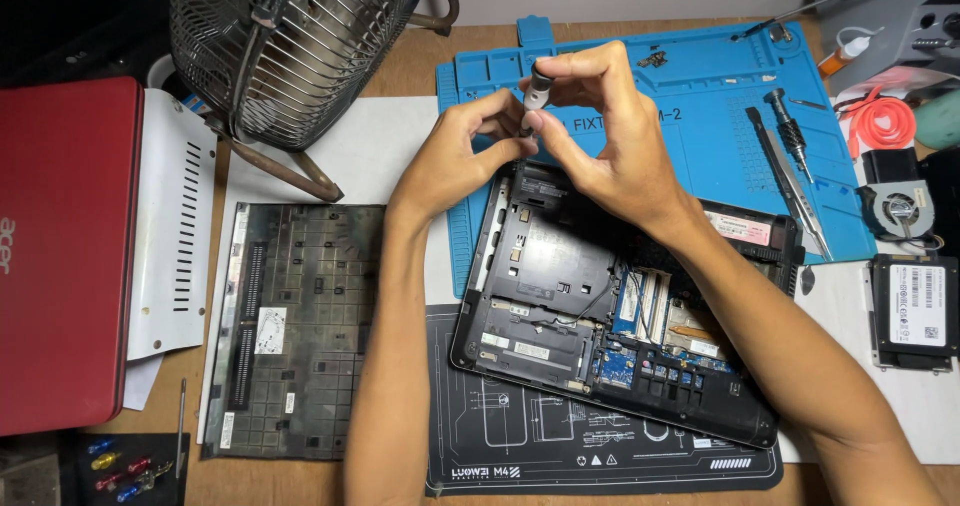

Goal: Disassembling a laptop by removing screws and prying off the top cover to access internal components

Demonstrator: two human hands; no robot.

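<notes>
Laptop: opened black laptop base point(610, 336), boards exposed, is lying nearest you on the dark work mat point(520, 446).
Left hand point(455, 156): you're pinching the tip of the slim grey metal screwdriver point(537, 91).
Right hand point(605, 131): you're gripping its top, above the laptop's far edge.
Beyond: blue silicone repair mat point(700, 116).

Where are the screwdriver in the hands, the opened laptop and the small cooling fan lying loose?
screwdriver point(537, 91), head view, on its grey handle between the fingers.
opened laptop point(560, 276), head view, on its dark inner frame.
small cooling fan point(900, 209), head view, on its round hub.
</notes>
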